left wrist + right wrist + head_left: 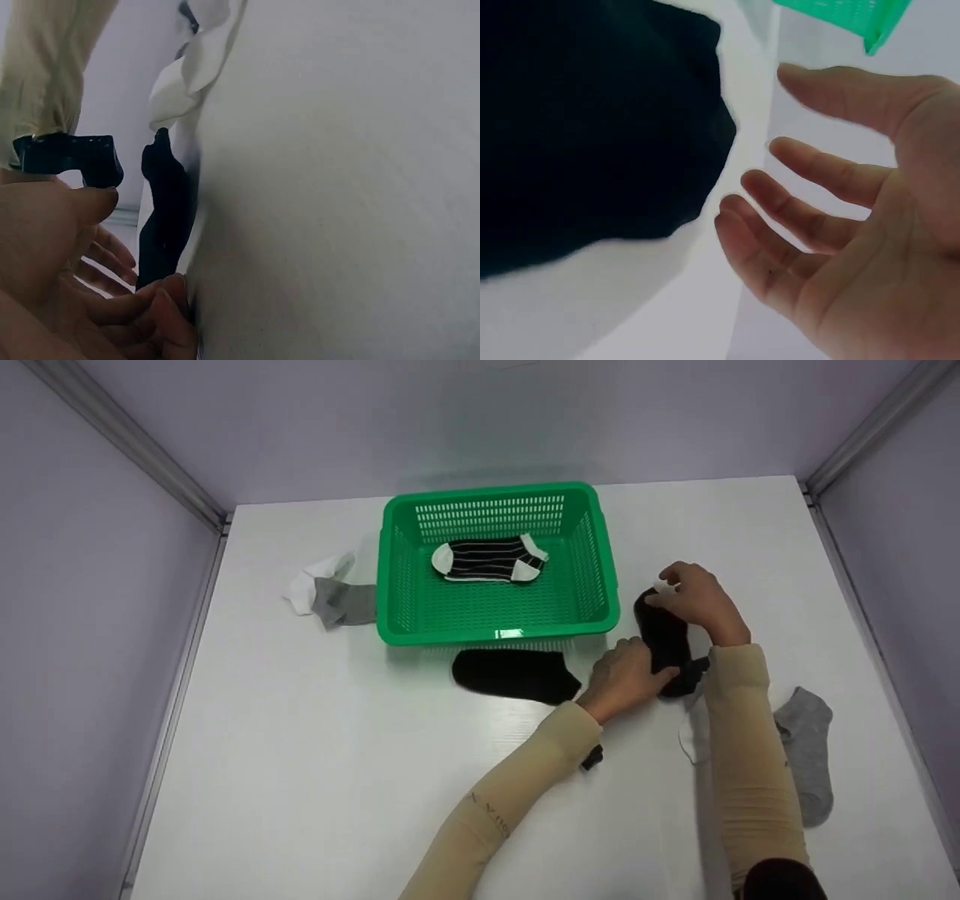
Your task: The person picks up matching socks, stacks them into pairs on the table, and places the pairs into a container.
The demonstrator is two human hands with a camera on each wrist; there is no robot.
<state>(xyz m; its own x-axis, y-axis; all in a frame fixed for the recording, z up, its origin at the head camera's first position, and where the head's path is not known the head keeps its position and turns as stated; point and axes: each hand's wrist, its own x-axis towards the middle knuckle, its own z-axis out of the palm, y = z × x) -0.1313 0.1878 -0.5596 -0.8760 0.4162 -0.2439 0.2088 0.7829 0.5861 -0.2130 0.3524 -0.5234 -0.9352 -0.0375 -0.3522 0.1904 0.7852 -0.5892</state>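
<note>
A black sock (666, 637) lies lengthwise on the white table (360, 780), right of the green basket (499, 639). My left hand (622, 679) rests at its left edge, the thumb stretched across its near end. In the left wrist view the left fingers (176, 300) touch the table beside the dark cloth, the thumb standing apart. Over the sock's far end is my right hand (701, 600), near a small white patch. The right wrist view shows the right hand (840, 202) with loosely bent, spread fingers and nothing between them, beside the black sock (592, 127).
A striped black-and-white sock (487, 559) lies in the basket. Another black sock (514, 675) lies before it. White (304, 589) and grey (356, 604) socks sit at its left. A grey sock (814, 757) and white cloth (694, 735) flank the right forearm.
</note>
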